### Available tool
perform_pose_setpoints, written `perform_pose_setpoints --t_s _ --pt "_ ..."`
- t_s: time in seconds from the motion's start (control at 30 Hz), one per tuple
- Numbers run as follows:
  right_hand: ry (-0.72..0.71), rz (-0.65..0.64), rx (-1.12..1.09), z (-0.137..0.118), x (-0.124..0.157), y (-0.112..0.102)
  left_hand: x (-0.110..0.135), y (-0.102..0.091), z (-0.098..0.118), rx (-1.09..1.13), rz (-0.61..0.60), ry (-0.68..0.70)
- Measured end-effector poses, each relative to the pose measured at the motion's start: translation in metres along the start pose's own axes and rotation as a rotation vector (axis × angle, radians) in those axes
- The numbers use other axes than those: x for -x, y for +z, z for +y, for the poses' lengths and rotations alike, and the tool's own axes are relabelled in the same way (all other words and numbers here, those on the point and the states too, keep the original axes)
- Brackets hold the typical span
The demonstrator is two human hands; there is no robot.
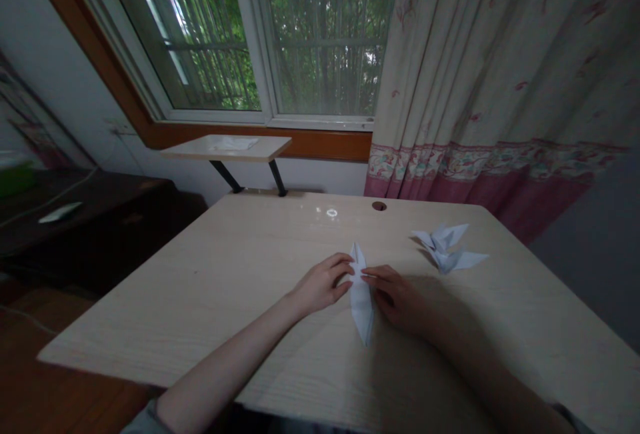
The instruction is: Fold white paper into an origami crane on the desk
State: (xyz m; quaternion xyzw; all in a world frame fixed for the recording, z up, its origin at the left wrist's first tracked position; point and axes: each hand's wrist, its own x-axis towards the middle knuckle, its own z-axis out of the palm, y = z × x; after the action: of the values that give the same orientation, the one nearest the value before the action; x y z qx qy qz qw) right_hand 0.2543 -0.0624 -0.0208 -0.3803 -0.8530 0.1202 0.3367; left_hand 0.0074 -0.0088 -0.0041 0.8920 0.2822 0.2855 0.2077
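A long, narrow, pointed piece of folded white paper (361, 301) lies flat on the light wooden table (210, 287). My left hand (323, 283) rests on the table at its left side, fingers curled, fingertips pressing the paper's upper left edge. My right hand (397, 295) lies at its right side, its fingers pressed on the paper's right edge near the middle. Both forearms reach in from the bottom of the view.
Two finished folded paper figures (449, 248) sit on the table to the right. A round cable hole (379, 206) is near the far edge. A small raised shelf (227, 148) stands under the window, a dark cabinet (95, 214) at left, curtains at right.
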Motion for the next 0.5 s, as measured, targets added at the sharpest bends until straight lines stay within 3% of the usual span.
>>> perform_pose_setpoints --t_s 0.5 --pt "0.065 -0.018 -0.071 -0.002 -0.001 -0.001 -0.003 -0.014 0.016 -0.008 -0.167 -0.006"
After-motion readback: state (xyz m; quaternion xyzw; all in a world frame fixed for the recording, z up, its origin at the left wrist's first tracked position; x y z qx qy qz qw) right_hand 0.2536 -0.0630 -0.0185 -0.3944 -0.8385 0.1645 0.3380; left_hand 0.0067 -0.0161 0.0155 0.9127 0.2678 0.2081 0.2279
